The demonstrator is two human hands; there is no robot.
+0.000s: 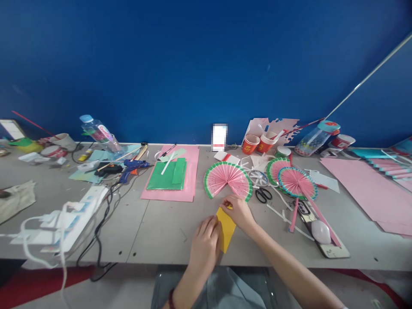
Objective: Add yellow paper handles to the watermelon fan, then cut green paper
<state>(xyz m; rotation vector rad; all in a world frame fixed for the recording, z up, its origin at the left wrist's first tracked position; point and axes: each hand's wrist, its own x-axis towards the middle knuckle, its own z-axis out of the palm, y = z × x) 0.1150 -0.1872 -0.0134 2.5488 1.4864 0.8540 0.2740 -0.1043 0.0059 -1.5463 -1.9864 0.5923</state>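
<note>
A folded yellow paper [227,229] lies on the grey table [161,231] near its front edge. My left hand [206,244] presses on the paper's left side with curled fingers. My right hand [236,210] pinches the paper's far corner. Just beyond my right hand lies an open pink-and-green watermelon paper fan [228,179].
More watermelon fans on pink sticks [296,182], black scissors [263,195], a phone [322,234], green and pink sheets [170,176], red paper cups [257,143], a blue glue gun [131,166], bottles [99,134], a white power strip with cables [74,214] and large pink sheets [370,193] cover the table.
</note>
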